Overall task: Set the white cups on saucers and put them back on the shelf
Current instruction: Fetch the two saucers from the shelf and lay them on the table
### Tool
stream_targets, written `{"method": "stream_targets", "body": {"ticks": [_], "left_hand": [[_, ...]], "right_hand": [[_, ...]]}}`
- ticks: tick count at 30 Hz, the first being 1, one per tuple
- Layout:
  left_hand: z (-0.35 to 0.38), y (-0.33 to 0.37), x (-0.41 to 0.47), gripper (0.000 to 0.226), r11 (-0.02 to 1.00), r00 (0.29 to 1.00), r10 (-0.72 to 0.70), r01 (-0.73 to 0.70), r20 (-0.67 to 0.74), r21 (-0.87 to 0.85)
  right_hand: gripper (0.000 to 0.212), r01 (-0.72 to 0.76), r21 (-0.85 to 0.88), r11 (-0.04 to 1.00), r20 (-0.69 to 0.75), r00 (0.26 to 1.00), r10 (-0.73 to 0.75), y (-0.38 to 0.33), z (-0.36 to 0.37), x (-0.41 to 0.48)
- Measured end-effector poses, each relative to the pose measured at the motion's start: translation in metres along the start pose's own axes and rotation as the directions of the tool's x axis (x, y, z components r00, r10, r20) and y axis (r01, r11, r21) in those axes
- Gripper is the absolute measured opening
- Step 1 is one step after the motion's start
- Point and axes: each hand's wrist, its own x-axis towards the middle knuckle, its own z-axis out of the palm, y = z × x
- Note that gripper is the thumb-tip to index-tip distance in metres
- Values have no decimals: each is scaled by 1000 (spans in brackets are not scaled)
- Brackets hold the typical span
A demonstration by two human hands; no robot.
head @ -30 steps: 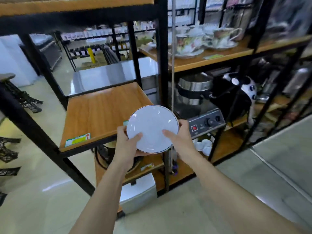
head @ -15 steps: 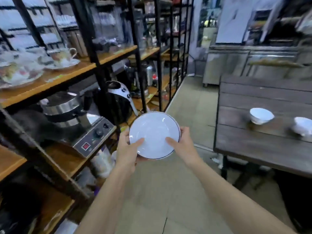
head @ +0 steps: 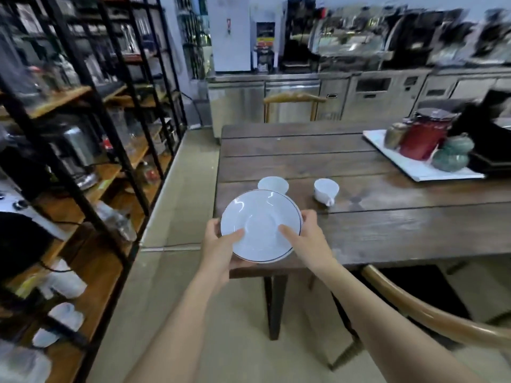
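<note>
I hold a white saucer [head: 261, 223] with a thin dark rim in both hands, over the near left corner of the dark wooden table [head: 387, 233]. A second saucer rim seems to show under it at the right. My left hand [head: 219, 248] grips its left edge, thumb on top. My right hand [head: 307, 239] grips its right edge the same way. Two white cups stand on the table just beyond: one cup [head: 273, 184] partly hidden behind the saucer, the other cup [head: 326, 190] to its right, handle toward me.
A black metal shelf with wooden boards [head: 91, 189] runs along the left, full of appliances and cups. A white tray with jars [head: 420, 158] sits at the table's far right. A wooden chair back [head: 431, 319] curves at the lower right. Steel counters line the back.
My view has swung right, from the shelf to the table. Both hands keep the saucer, and it is now over the table's near corner, close to the two cups.
</note>
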Motion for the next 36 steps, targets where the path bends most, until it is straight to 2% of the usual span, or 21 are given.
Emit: {"method": "stream_targets", "body": {"ticks": [5,15,24,36], "left_hand": [[53,-13,37,24,994,996,-74,70,41,88],[101,-33,131,26,950,972,-230,213,51,229],[123,-55,193,31,911,954,-296,266,50,314],[124,-84,223,43,857,945,-327,306,-22,414]], "right_hand": [[32,-82,-200,976,6,996,85,38,-42,41],[37,-327,-246,913,-34,944,329,92,-57,115],[44,-443,-334,832,-71,892,446,120,-58,162],[47,-423,-491,762,-23,880,474,143,-54,186]]}}
